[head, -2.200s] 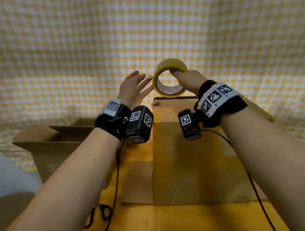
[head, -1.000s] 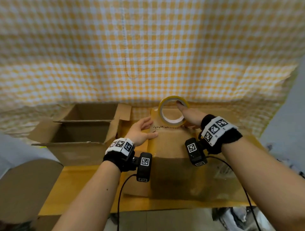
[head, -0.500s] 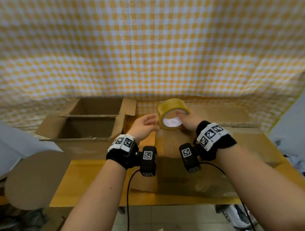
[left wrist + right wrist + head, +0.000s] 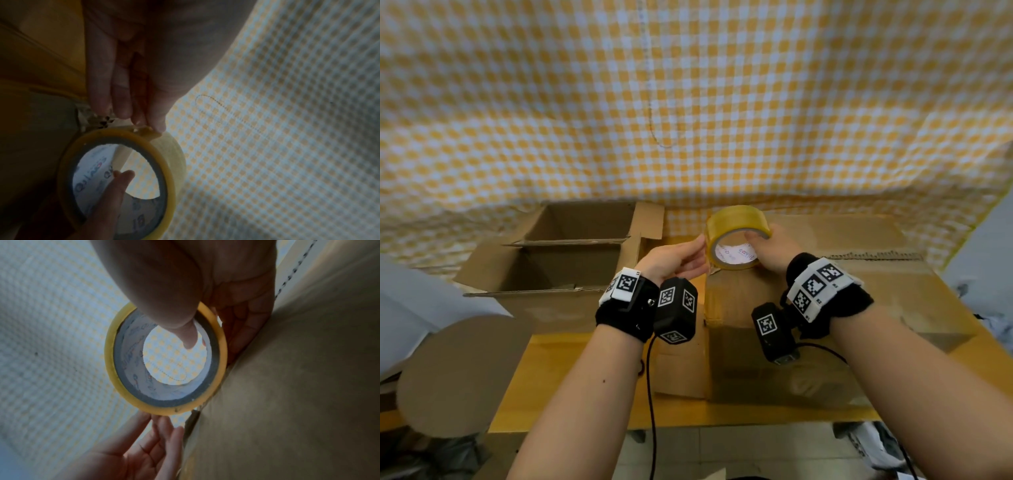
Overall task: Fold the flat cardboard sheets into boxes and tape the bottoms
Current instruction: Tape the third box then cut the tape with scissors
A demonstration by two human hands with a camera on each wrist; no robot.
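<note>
Your right hand (image 4: pixel 774 248) has its grip clasped on the tape roll (image 4: pixel 736 240), thumb hooked inside the core and fingers over the outer band, holding it on edge just above the left end of the upturned box (image 4: pixel 825 308) on the desk (image 4: pixel 592 383). Your left hand (image 4: pixel 674 263) is relaxed, straight fingertips (image 4: pixel 144 120) touching the roll's rim where a small lifted tab of tape shows. Work a nail under that tab and peel it clear before you pull; keep the roll steady with the right thumb so it cannot spin. I judge the strip should start over the box's left edge and run along the seam, so anchor the end firmly first. The open box (image 4: pixel 571 260) stands close on your left, its raised flap (image 4: pixel 650 219) near your left hand, and the wrist cables (image 4: pixel 650 394) hang over the desk's front edge; mind both as you draw the tape across.
</note>
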